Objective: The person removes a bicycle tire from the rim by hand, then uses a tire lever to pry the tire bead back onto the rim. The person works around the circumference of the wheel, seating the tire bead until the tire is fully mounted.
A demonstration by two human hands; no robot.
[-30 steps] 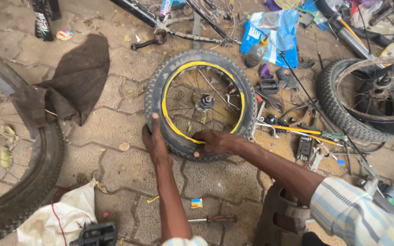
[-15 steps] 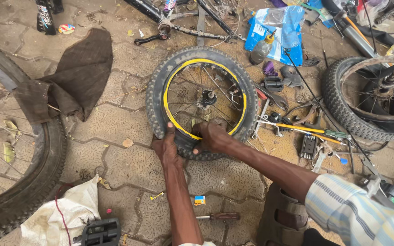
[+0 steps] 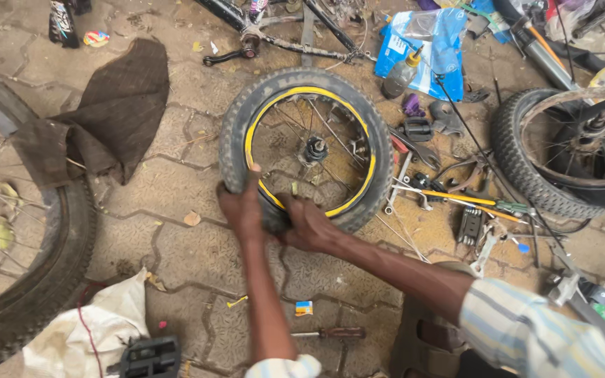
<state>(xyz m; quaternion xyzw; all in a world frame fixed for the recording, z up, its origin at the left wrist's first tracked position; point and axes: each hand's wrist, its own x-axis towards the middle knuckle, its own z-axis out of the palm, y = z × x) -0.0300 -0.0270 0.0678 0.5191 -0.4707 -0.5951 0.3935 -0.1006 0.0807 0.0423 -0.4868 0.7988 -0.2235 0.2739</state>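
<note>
The small bicycle wheel point(image 3: 307, 148), with its knobbly black tyre and yellow rim, lies flat on the paved ground point(image 3: 169, 189), right in the middle of the clutter. Both of the person's hands are on its near edge, the part closest to them. The left hand point(image 3: 241, 204) is wrapped over the tyre at the lower left of the wheel, fingers curled round the rubber and the thumb poking up toward the rim. The right hand point(image 3: 307, 224) sits just beside it, pressed down and closed over the same stretch of tyre, so the two hands nearly touch. The rest of the wheel, hub and spokes, stretches away from the grip toward the far side.

Around it: a dark brown cloth point(image 3: 106, 115) lies spread to the left, well apart from the wheel. A big tyre point(image 3: 43, 280) curves along the left edge. A second wheel with a rusty rim point(image 3: 568, 150) lies off to the right. Between the two smaller wheels sits a scatter of spanners and tools point(image 3: 442, 189). A blue plastic bag point(image 3: 432, 49) with an oil bottle point(image 3: 400, 75) on it lies beyond. Nearer the person, a screwdriver point(image 3: 330, 334) lies on the paving, and a black pedal point(image 3: 150, 357) sits beside a dirty white cloth point(image 3: 85, 329).
</note>
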